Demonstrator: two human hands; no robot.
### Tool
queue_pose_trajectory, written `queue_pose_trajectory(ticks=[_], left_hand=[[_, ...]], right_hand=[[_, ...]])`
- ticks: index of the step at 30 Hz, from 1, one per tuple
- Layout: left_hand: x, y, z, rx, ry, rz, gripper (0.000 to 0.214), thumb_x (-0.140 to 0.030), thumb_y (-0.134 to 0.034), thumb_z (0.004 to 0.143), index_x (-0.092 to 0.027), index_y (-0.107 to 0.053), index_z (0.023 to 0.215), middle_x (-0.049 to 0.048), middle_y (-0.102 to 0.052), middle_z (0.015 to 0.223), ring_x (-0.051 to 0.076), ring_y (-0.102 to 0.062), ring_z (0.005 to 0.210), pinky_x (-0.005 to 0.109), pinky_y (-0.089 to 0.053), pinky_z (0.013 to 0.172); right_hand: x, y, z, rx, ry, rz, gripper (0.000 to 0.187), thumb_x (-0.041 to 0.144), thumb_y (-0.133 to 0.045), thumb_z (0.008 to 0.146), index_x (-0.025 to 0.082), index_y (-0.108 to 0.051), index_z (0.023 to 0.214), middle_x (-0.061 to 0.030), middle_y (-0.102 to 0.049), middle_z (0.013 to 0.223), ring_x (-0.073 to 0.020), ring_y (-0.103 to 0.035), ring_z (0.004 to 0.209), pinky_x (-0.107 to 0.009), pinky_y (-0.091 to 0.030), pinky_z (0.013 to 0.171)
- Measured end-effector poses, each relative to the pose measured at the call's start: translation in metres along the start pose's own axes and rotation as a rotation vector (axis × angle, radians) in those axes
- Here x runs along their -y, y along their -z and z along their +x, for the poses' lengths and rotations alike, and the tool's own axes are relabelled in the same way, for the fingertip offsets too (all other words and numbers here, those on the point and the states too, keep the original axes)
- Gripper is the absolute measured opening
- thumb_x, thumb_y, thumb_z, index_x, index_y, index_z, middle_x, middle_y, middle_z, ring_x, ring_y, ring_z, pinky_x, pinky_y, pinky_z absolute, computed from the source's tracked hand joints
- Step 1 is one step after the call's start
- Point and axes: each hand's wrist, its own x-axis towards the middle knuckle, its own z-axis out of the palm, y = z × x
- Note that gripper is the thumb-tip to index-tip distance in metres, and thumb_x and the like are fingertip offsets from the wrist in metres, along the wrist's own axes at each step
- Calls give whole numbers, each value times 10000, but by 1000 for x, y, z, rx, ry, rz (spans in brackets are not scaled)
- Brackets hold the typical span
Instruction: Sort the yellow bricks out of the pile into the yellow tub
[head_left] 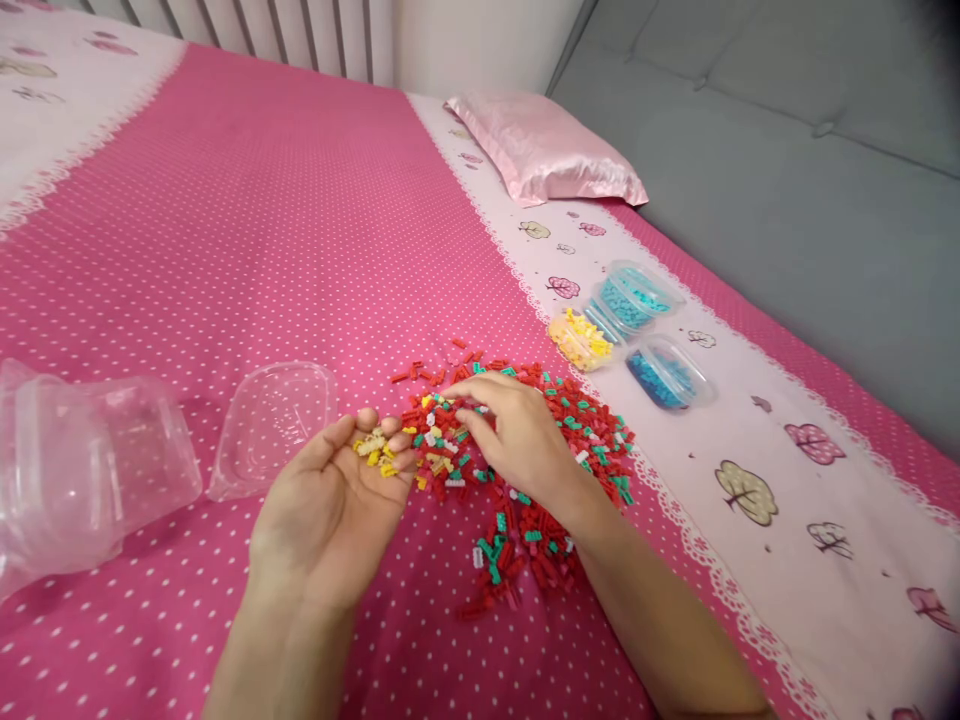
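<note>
My left hand point(330, 500) lies palm up with its fingers slightly curled, cradling several small yellow building bricks point(379, 450), some paler than others. Just to its right is a loose pile of tiny building bricks point(577, 420), mostly red, with green, white, pink and a few yellow ones mixed in. Over the left part of this pile reaches my right hand point(514, 430), palm down. Its thumb and forefinger are apart, with the fingertips close to a bright yellow brick point(427, 402); I see nothing between them. The hand and forearm hide part of the pile.
On the right stand clear tubs: one of yellow bricks point(581, 340), one of blue bricks point(667, 375) and one of turquoise bricks point(634, 298). Stacked clear tubs point(97, 470) and a clear lid point(274, 425) lie left. A pink pillow point(547, 150) rests farther back on the bed.
</note>
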Motion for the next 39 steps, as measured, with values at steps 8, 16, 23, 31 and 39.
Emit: queue_pose_trajectory(ticks=[8, 16, 23, 31, 39], left_hand=[[-2, 1, 0, 19, -4, -26, 281, -100, -307, 845, -116, -518, 660, 61, -509, 667, 121, -510, 593, 244, -487, 522], [-2, 3, 2, 36, 1, -31, 269, -116, -316, 838, -119, -511, 653, 58, -498, 658, 120, -502, 585, 246, -484, 519], [-2, 0, 0, 7, -10, -29, 245, -103, -325, 831, -119, -504, 664, 48, -488, 655, 112, -492, 581, 236, -479, 517], [-2, 3, 2, 25, -10, -30, 252, -109, -329, 832, -114, -514, 660, 54, -496, 658, 119, -504, 586, 246, -483, 523], [-2, 2, 1, 42, 11, -20, 293, -121, -309, 844, -123, -517, 637, 57, -503, 643, 117, -500, 565, 244, -481, 516]], right_hand=[[-10, -19, 2, 143, -84, -93, 246, 74, -519, 816, 167, -658, 997, -76, -634, 1047, -176, -564, 1021, -301, -419, 927], [-21, -10, 5, 117, -201, -136, 191, 101, -552, 800, 170, -675, 928, -60, -667, 959, -169, -615, 863, -292, -450, 842], [-25, -1, 7, 60, -329, -234, 203, 125, -551, 797, 211, -673, 935, -46, -673, 962, -169, -629, 835, -297, -458, 812], [-12, -2, 0, 122, -262, -206, 111, 194, -583, 791, 222, -669, 855, -12, -690, 859, -155, -627, 799, -267, -445, 749], [-9, -9, -2, 195, -245, -227, 175, 261, -648, 763, 209, -666, 928, -37, -693, 931, -177, -629, 824, -295, -447, 756]])
